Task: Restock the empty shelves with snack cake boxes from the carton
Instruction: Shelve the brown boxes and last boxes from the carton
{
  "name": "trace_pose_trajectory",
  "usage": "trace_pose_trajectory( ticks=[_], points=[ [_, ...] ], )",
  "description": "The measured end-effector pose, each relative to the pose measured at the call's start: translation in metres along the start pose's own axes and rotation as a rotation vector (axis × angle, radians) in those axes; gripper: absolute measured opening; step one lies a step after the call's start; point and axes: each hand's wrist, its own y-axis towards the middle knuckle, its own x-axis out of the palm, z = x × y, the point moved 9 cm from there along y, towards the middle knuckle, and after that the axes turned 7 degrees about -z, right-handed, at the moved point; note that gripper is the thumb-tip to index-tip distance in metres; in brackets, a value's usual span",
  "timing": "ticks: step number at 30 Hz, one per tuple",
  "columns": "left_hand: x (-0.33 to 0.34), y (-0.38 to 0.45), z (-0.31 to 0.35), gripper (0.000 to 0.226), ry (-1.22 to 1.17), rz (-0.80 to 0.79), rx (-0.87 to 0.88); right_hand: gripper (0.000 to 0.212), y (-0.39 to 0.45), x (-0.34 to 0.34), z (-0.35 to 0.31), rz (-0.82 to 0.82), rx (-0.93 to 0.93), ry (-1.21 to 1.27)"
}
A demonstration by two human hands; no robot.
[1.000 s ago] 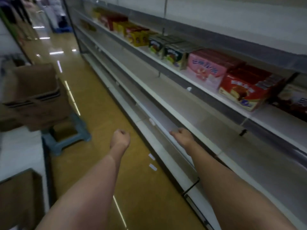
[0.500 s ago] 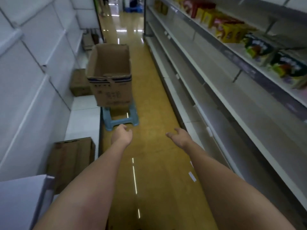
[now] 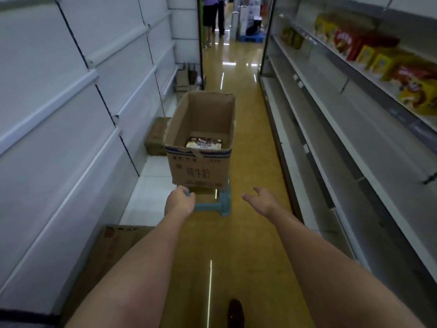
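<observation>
We see carton point(image 3: 201, 147) open-topped on blue stool point(image 3: 222, 204), mid-aisle; reach in from above free. Floor strip right of stool open. Brown boxes point(image 3: 157, 136) crowd left wall.

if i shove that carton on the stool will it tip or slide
Probably light: the carton looks nearly empty, with one snack box visible inside. It is tall and overhangs the small blue stool, so a high push may tip it. Its open-topped walls would likely flex.
</observation>
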Motion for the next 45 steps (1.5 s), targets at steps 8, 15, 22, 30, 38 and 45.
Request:
trace_pose_trajectory(
  ticks=[8,15,22,30,38,45],
  points=[
    [-0.003,0.109,0.066,0.032,-0.073,0.063,-0.048,0.07,0.128,-0.057,-0.065,-0.05,-0.075,-0.054],
    [-0.018,0.19,0.071,0.032,-0.062,0.124,-0.116,0.064,0.216,-0.064,-0.094,-0.083,-0.057,-0.049],
    [-0.025,0.306,0.075,0.032,-0.063,0.081,-0.101,0.066,0.316,-0.05,-0.132,-0.093,-0.044,-0.007],
    [-0.02,0.438,0.063,0.037,0.029,-0.094,-0.153,0.063,0.427,-0.015,-0.153,-0.116,0.131,0.017],
    [0.048,0.515,0.024,0.051,0.05,-0.373,-0.218,0.062,0.502,0.034,-0.113,-0.238,0.308,0.018],
    [0.107,0.567,-0.018,0.055,0.035,-0.457,-0.293,0.052,0.558,0.073,-0.066,-0.307,0.397,0.015]
  ],
)
